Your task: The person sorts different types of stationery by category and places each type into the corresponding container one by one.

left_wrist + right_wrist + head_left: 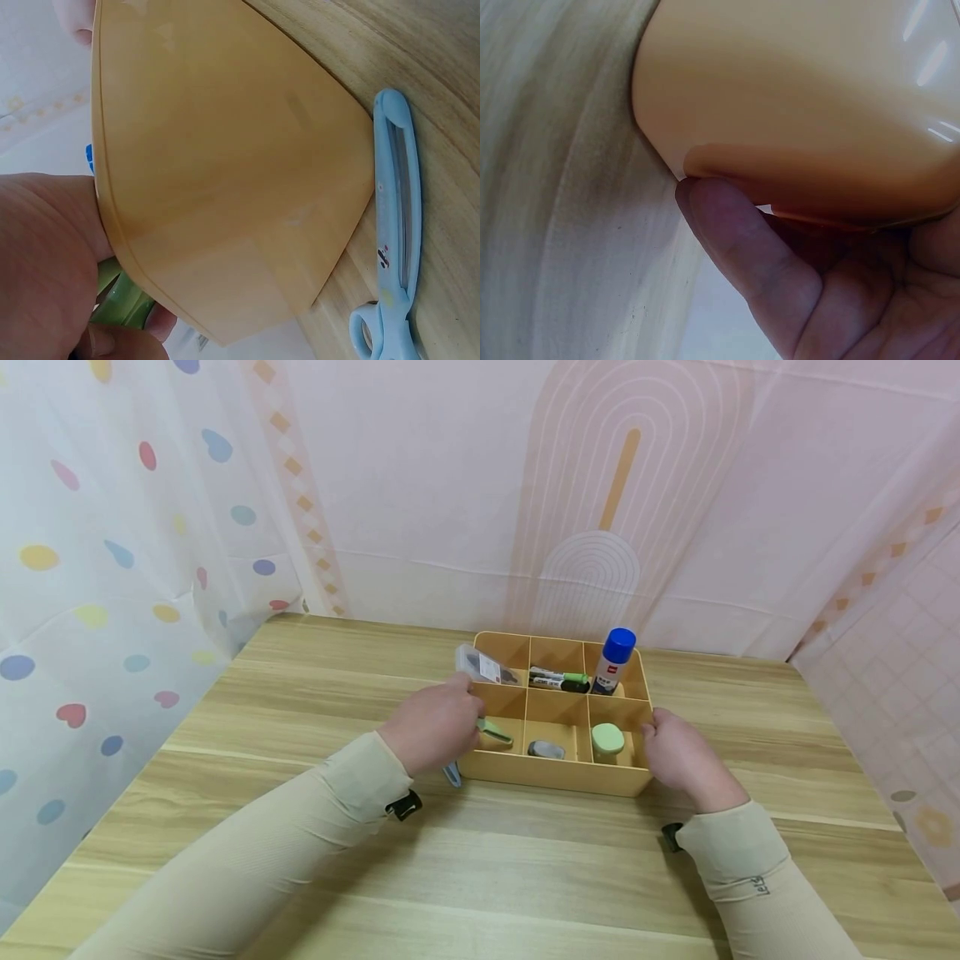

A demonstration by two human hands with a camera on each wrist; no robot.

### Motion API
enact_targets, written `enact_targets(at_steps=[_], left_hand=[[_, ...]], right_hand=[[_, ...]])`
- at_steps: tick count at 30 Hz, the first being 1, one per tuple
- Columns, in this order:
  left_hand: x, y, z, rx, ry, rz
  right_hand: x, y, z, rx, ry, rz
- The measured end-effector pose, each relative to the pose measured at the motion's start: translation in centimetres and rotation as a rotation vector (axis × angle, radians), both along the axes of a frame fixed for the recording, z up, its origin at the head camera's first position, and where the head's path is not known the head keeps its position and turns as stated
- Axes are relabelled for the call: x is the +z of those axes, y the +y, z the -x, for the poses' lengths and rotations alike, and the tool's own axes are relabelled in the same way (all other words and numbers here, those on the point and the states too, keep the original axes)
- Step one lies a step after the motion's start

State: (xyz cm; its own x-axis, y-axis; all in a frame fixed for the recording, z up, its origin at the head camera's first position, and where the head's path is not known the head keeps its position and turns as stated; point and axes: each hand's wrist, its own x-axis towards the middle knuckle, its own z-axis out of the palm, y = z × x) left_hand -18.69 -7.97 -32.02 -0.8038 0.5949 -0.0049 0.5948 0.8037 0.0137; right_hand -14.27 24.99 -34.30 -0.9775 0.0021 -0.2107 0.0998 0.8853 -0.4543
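A yellow six-compartment tray (555, 775) stands on the wooden table (480, 868). My left hand (435, 727) reaches over its left end and pinches a green-handled tool (495, 732) in the front-left compartment. In the left wrist view the fingers (112, 341) curl round the green tool (120, 296) at the tray's rim (225, 165). My right hand (678, 752) grips the tray's right end; its fingers (742, 240) press the rounded corner (795, 90). Light blue scissors (452, 774) (394, 247) lie on the table against the tray's front-left corner.
A clear packet (480, 666), green and black markers (558, 679) and a blue-capped bottle (615, 660) fill the back compartments. A grey item (546, 749) and a green round lid (607, 739) sit in front. Curtains enclose the table's far and side edges.
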Motion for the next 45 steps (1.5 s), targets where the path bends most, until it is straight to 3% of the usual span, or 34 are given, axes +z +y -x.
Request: enact_targets(at_steps=[9, 28, 45], left_hand=[[-0.05, 0.13, 0.05, -0.029, 0.032, 0.013], [-0.23, 0.22, 0.17, -0.009, -0.001, -0.011], [-0.28, 0.36, 0.45, -0.029, -0.018, 0.017]], right_hand=[[0.11, -0.04, -0.07, -0.001, -0.009, 0.014], [0.06, 0.01, -0.08, -0.001, -0.005, 0.011], [0.08, -0.02, -0.06, -0.002, -0.01, -0.001]])
